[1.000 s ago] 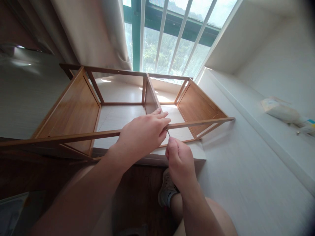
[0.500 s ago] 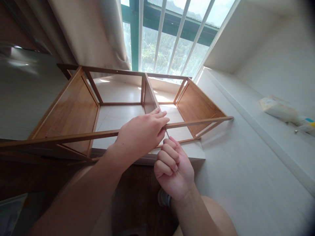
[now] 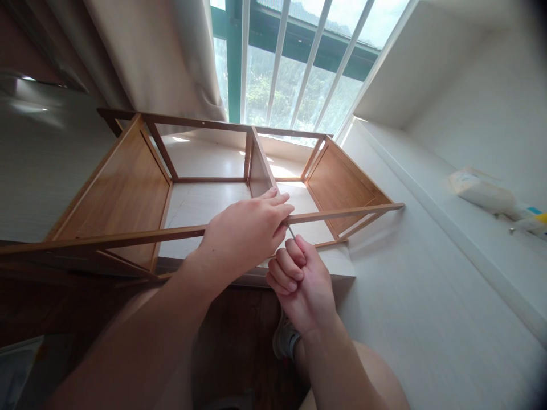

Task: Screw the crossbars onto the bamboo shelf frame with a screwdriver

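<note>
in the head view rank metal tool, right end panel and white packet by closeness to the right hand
1. metal tool: gripped in the right hand.
2. right end panel: ahead, slightly right, part of the wooden frame.
3. white packet: far right, on the ledge.

There were a left hand, a right hand, one wooden frame, one metal tool, one shoe and one curtain.
</note>
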`<action>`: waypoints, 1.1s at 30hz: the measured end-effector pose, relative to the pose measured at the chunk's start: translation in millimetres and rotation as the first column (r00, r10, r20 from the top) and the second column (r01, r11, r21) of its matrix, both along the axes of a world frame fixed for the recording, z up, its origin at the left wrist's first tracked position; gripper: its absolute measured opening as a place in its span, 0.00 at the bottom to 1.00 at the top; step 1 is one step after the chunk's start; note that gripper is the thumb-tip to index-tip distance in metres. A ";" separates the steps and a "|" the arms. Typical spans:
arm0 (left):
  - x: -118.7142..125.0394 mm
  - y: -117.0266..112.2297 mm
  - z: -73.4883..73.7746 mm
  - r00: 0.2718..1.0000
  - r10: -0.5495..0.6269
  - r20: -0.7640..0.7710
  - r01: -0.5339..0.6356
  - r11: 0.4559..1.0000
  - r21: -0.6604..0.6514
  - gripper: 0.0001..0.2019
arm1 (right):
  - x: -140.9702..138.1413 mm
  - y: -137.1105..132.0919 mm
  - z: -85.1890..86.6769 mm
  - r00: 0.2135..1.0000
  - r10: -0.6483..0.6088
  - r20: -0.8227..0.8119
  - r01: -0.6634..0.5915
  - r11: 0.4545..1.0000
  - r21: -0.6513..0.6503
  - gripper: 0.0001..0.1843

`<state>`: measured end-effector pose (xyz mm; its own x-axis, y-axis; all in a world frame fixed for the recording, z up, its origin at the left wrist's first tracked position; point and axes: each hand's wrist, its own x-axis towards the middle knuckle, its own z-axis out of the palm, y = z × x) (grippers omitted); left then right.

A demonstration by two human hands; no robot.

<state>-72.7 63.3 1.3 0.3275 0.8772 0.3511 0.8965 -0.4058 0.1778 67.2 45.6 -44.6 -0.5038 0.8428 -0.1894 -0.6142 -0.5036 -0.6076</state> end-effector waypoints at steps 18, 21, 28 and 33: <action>-0.5 0.0 -0.9 1.000 0.003 0.004 -0.003 1.000 0.001 0.16 | 9.0 6.9 -9.5 0.615 -0.438 0.656 -0.060 0.803 0.593 0.24; 0.1 0.2 -1.0 1.000 0.006 0.005 -0.006 1.000 0.002 0.16 | 3.1 4.6 -6.7 0.908 -0.170 0.384 0.061 0.958 0.281 0.24; 0.1 1.0 -1.7 1.000 0.016 0.006 -0.016 1.000 0.013 0.15 | 11.5 2.9 8.9 0.987 0.124 -0.102 -0.133 0.987 -0.085 0.22; 0.8 1.3 -1.8 1.000 0.009 0.009 -0.009 1.000 0.016 0.14 | 8.7 1.5 6.6 0.978 0.085 -0.191 -0.107 0.989 -0.106 0.22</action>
<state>-71.9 64.6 -0.4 0.3163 0.8744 0.3680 0.8985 -0.4006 0.1794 75.9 47.1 -38.0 -0.6166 0.7668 -0.1784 -0.6559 -0.6257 -0.4223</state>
